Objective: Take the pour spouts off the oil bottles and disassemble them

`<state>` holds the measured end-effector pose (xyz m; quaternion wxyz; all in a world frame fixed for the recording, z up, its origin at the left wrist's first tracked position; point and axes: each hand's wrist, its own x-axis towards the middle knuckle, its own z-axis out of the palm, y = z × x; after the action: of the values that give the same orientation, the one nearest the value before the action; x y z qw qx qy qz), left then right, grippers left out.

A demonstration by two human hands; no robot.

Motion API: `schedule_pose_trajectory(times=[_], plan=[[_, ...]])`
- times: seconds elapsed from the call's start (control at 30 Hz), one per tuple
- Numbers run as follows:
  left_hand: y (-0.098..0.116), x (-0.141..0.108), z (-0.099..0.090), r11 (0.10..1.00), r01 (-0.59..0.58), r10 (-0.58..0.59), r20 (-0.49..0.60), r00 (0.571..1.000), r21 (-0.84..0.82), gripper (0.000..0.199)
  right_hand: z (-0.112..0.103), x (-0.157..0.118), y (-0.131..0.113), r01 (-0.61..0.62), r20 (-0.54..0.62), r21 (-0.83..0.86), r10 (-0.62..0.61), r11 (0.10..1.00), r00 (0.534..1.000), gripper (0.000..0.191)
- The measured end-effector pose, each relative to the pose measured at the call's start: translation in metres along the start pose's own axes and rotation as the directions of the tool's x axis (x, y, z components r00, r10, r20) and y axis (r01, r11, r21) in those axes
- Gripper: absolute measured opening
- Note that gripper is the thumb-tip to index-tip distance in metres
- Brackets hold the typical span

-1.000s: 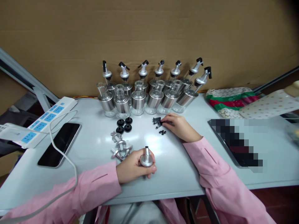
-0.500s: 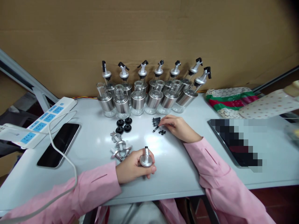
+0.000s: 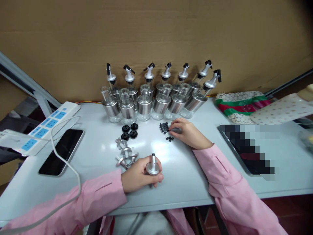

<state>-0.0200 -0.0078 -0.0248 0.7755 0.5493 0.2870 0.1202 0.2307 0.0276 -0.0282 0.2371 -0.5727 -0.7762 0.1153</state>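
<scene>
Near the table's front edge, my left hand (image 3: 140,174) is closed around a silver pourer spout (image 3: 153,168), which stands upright with a black tip. My right hand (image 3: 186,132) is closed in a pinch on one small black lever (image 3: 167,131), mostly covered by the fingertips. Beside it lies a little pile of black levers (image 3: 163,126). Several tiny black caps (image 3: 170,139) sit just below the right fingers. Left of the hands are black ribbed stoppers (image 3: 125,136) and loose silver pourer parts (image 3: 126,151).
Open glass bottles with steel sleeves (image 3: 144,104) form a front row; bottles with fitted pourers (image 3: 149,75) stand behind. A power strip (image 3: 49,125), a phone (image 3: 62,152) and a white cable (image 3: 66,161) are left. A tablet (image 3: 242,150) and a patterned bag (image 3: 242,106) lie right.
My right hand has shifted slightly up and right, drawing the pinched black lever closer to the pile. The left hand stays still with the pourer spout.
</scene>
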Motion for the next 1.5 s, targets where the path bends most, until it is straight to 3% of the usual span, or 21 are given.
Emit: schedule_pose_trajectory(times=[0.23, 0.43, 0.73, 1.0, 1.5], plan=[[0.000, -0.001, 0.000, 1.000, -0.002, 0.002, -0.007, 1.000, 0.002, 0.031, 0.008, 0.005, 0.005, 0.099, -0.046, 0.038, -0.098, 0.994, 0.994, 0.015], [0.001, -0.001, -0.001, 1.000, -0.002, 0.002, 0.002, 1.000, -0.002, 0.030, 0.009, 0.007, 0.003, 0.058, -0.022, 0.048, -0.057, 0.997, 0.998, 0.017], [0.000, -0.001, -0.001, 1.000, -0.005, 0.005, 0.002, 1.000, 0.000, 0.028, 0.010, 0.004, 0.011, 0.057, -0.079, -0.096, -0.065, 0.994, 0.995, 0.013], [-0.001, 0.000, -0.001, 1.000, -0.018, 0.018, 0.002, 1.000, -0.017, 0.033, 0.009, 0.003, 0.011, -0.018, -0.121, -0.195, -0.006, 0.981, 0.993, 0.011], [-0.002, 0.001, -0.002, 0.999, -0.020, 0.021, 0.011, 1.000, -0.042, 0.037, 0.006, 0.003, 0.004, 0.005, -0.116, -0.110, -0.018, 0.994, 0.993, 0.008]])
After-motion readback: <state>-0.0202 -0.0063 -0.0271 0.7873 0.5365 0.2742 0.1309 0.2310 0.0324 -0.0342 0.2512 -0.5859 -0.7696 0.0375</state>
